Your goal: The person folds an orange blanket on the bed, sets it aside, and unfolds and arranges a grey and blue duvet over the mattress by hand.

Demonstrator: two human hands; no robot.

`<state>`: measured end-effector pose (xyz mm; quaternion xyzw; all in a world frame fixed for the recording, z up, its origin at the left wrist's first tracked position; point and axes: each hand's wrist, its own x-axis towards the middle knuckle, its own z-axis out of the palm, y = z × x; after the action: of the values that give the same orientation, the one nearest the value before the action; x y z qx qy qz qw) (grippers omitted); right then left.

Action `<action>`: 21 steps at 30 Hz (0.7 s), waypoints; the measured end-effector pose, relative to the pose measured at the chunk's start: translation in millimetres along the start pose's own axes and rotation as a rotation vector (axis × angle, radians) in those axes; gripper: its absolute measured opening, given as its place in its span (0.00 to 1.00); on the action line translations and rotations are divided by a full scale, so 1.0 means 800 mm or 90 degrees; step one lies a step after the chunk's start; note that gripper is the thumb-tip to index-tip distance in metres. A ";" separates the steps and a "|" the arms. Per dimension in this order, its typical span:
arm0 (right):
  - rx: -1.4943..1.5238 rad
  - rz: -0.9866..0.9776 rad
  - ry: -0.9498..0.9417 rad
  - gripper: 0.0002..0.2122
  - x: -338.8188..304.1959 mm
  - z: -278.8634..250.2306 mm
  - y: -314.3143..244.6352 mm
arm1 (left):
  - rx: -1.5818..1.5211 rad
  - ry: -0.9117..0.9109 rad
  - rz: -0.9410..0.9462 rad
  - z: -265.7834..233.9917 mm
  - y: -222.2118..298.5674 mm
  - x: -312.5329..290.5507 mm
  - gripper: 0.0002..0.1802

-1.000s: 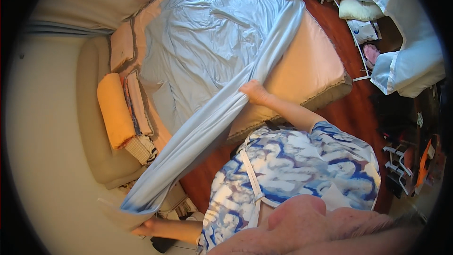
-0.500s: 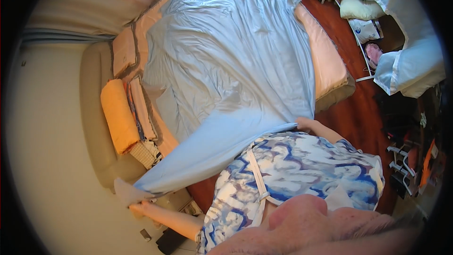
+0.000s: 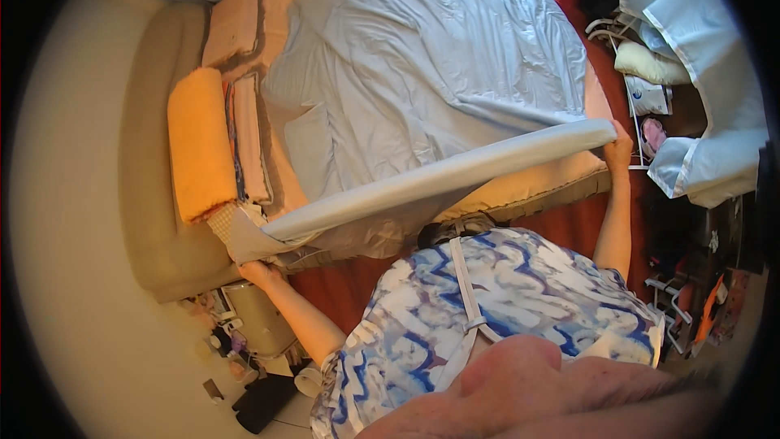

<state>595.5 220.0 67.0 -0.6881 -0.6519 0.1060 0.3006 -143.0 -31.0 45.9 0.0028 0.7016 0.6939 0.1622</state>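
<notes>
One peach-covered bed (image 3: pixel 520 189) lies largely beneath a rumpled light-blue sheet (image 3: pixel 422 65), its near edge lifted and running outward from beside a beige headboard (image 3: pixel 142 171); even tension on both ends should best smooth the folds. Spread wide, the left hand (image 3: pixel 258 273) grasps one end, the right hand (image 3: pixel 619 146) the other, reaching farther forward.

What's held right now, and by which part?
The light-blue sheet, by its near edge: left hand grips the left end, right hand the right end.
</notes>
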 end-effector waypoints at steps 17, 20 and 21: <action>-0.159 0.028 -0.420 0.13 -0.105 0.348 -0.144 | 0.545 -0.432 0.098 0.043 -0.298 0.135 0.13; -0.161 -0.073 -0.426 0.13 -0.142 0.393 -0.142 | 0.607 -0.292 0.296 0.090 -0.386 0.211 0.13; -0.157 -0.049 -0.441 0.13 -0.153 0.395 -0.138 | 0.609 -0.295 0.288 0.106 -0.408 0.232 0.13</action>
<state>318.0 185.6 -153.7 -0.6177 -0.7481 0.2416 -0.0195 -226.8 82.0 -312.5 0.3778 0.8653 0.2981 0.1402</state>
